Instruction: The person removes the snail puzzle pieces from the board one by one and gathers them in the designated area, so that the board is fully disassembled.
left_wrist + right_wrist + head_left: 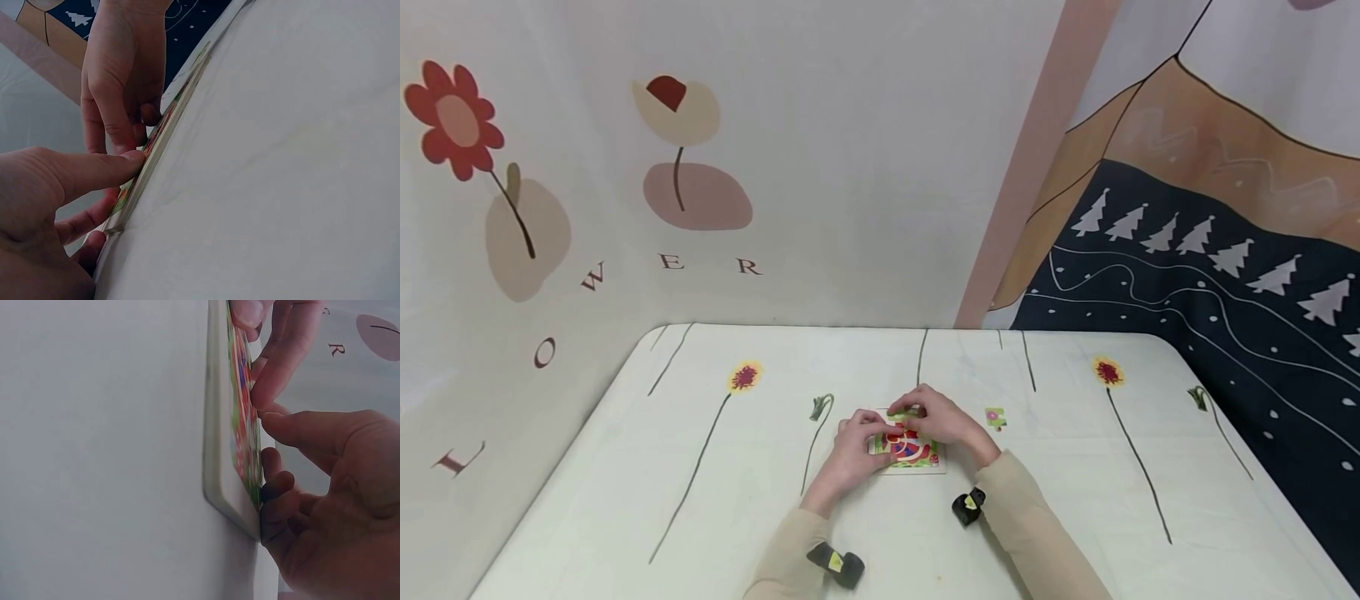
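A small jigsaw puzzle (917, 457) lies on the white cloth, its red, blue and green picture set in a thin pale-edged board. My left hand (850, 454) holds the board at its left side, the thumb on the lower part of the picture and the index finger reaching across it. From the upper right, my right hand (942, 418) grips the far edge. In the right wrist view, the thumb (312, 431) of that hand lies over the picture, with the other fingers curled against the edge. Both hands hide much of the puzzle's upper half.
One loose puzzle piece (995, 417), green with a pink flower, lies right of the board. Printed flowers and stems mark the tablecloth (1060, 517). Patterned curtains (865, 167) hang behind the table. Each sleeve carries a black strapped device (968, 507).
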The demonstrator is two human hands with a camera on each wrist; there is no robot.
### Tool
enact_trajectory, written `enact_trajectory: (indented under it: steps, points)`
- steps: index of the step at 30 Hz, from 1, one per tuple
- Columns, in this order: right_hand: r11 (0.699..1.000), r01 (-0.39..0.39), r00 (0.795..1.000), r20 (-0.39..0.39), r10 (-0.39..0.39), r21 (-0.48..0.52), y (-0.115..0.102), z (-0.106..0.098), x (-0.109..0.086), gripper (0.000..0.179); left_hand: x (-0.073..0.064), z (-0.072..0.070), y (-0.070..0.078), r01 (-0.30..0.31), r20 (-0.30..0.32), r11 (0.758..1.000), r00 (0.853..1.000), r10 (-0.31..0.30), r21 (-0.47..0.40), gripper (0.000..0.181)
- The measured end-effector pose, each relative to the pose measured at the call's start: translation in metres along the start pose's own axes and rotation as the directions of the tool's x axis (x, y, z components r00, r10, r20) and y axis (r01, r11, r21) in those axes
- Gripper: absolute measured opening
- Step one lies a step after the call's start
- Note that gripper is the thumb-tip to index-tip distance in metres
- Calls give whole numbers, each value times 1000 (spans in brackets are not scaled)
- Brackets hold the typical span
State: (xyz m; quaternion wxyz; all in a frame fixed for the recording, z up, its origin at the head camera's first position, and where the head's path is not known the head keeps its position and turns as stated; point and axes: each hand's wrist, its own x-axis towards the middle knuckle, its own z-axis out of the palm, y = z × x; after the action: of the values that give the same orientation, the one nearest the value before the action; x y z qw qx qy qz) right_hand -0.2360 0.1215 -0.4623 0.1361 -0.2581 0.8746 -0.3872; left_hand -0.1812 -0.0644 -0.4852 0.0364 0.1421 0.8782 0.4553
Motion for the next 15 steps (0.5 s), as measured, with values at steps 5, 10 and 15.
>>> enact_trajectory:
  steps: [5,10,15]
  points:
    - [1000,-9,1000,6,9,7,-1,-1,0,22,0,0,0,-3,0,1000,1000,3,2,34]
    - [1000,-11,1000,12,11,24,-1,-1,0,23,0,0,-1,-5,0,1000,1000,5,5,34]
    - [999,2,1000,23,-3,51,-1,-3,-1,26,-1,0,-1,-2,1,1000,1000,2,2,34]
